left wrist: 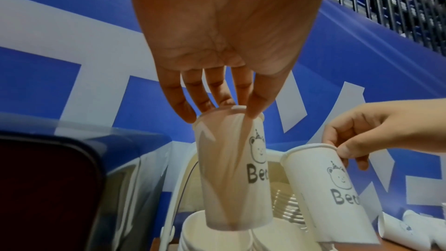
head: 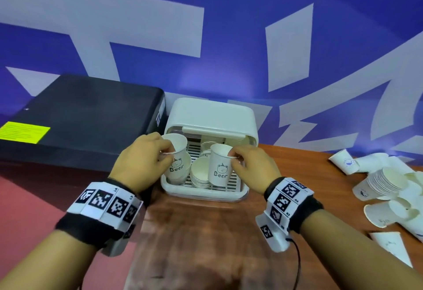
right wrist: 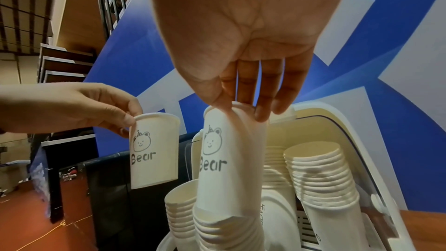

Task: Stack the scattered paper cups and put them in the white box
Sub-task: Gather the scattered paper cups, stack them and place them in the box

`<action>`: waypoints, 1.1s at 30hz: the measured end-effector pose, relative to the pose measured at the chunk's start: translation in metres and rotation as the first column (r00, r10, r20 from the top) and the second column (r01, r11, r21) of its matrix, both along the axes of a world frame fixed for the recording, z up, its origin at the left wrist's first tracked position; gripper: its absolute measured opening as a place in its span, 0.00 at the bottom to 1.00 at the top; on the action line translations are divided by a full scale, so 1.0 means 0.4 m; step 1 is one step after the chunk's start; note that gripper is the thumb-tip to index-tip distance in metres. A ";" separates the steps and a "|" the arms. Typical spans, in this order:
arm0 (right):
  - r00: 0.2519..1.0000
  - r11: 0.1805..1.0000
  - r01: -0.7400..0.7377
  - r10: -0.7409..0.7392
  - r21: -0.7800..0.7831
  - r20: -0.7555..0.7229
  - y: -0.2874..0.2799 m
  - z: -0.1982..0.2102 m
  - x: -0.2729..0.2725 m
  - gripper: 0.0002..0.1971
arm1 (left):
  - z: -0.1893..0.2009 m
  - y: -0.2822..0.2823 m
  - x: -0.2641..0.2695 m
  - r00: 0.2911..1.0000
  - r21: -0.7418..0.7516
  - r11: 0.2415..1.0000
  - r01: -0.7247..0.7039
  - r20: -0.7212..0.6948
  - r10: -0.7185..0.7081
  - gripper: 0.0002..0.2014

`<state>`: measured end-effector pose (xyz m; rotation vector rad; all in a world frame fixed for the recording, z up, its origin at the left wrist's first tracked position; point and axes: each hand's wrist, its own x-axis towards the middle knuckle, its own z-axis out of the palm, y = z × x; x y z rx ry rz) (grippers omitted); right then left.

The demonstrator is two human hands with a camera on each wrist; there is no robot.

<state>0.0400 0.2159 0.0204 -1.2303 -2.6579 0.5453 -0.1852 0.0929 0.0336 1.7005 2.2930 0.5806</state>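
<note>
With both hands over the white box (head: 212, 115), two Bear cups hang by their rims.
Left hand (head: 139, 159) pinches the left cup (head: 177, 161) above a stack (head: 201, 175) in the box; right hand (head: 251, 163) pinches the right cup (head: 219, 166), its base among the stacks. Loose cups (head: 389, 186) lie on the counter (head: 297, 186), right.

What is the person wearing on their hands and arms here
Both hands are bare: the left hand and right hand wear no gloves. Each wrist has a black band wrapped with white cards printed with black square markers. A thin black cable hangs from the right wrist's white unit. The forearms are bare, with no sleeves.
</note>
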 end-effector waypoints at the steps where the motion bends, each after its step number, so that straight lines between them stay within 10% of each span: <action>1: 1.000 1.000 0.003 -0.003 -0.001 0.002 0.001 0.003 0.000 0.08 | 0.000 0.002 0.000 1.000 0.006 1.000 0.001 -0.006 -0.001 0.06; 33: 0.979 0.980 -0.115 0.139 -0.163 0.146 0.015 -0.088 -0.092 0.09 | -0.139 0.071 -0.011 0.988 -0.201 0.968 0.148 -0.009 -0.153 0.08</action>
